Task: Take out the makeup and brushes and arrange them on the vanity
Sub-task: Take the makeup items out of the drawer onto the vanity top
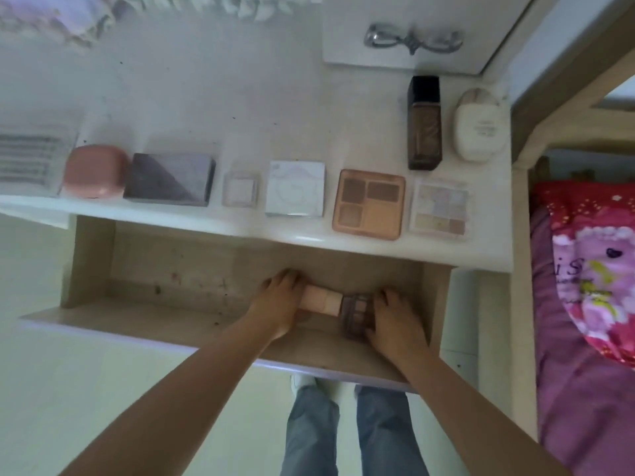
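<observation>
Down inside the open drawer (pixel 240 324), both hands at work on the last two pieces. Left grip (pixel 280 304) curled over the near end of a pale pink palette (pixel 323 299), fingers wrapped round its far edge, though how firmly could not be told. Right grip (pixel 395 321) laid against the right side of a small mauve palette (pixel 357 312), fingers bent onto it; whether truly pinching or only resting could not be told through the blur. Touching end to end between the two grips, those palettes. Up beyond both grips, on the white bench (pixel 206 97), already ranged in a row: pink compact (pixel 94 171), grey-purple case (pixel 170 178), small clear pan (pixel 240 188), white compact (pixel 295 188), peach eyeshadow palette (pixel 368 204), pale glitter palette (pixel 439 209); further off past the right grip, a dark foundation bottle (pixel 424 123) and a cream tube (pixel 477 125). Judged best done thus: each palette lifted flat and clear of the drawer's front wall, thumbs kept under the edges to stop a slip, then set down level in line with the row, without nudging neighbours near the bench lip.
</observation>
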Tool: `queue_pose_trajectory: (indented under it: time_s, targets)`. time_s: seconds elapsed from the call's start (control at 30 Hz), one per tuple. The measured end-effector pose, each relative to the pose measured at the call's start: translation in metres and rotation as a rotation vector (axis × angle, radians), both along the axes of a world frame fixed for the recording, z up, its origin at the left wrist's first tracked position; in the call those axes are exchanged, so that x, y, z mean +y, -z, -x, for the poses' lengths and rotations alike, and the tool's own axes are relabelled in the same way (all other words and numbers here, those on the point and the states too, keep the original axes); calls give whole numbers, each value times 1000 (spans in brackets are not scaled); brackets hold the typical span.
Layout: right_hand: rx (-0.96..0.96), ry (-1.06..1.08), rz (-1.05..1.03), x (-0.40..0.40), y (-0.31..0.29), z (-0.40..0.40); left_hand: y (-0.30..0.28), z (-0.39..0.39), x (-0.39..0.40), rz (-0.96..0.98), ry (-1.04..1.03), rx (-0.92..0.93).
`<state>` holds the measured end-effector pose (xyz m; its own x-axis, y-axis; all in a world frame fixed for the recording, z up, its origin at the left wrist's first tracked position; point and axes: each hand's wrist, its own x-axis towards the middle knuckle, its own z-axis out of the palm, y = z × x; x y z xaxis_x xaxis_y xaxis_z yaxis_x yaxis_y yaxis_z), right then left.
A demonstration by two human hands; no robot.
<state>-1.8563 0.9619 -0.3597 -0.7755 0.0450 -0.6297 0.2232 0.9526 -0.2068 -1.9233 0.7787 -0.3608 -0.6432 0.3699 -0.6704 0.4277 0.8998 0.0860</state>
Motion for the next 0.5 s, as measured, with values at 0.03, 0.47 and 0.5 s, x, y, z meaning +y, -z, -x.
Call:
queue_pose_trajectory:
  time_s: [0.03,0.47,0.5]
  targets:
    - [14,14,-46,-2,6,-1,5,2,2,6,51,38]
    - [200,98,269,8,-70,-6,-45,-4,-49,-298,-6,-121]
    - [246,185,340,9,-88,-1,-59,-2,-56,-358,-71,-110]
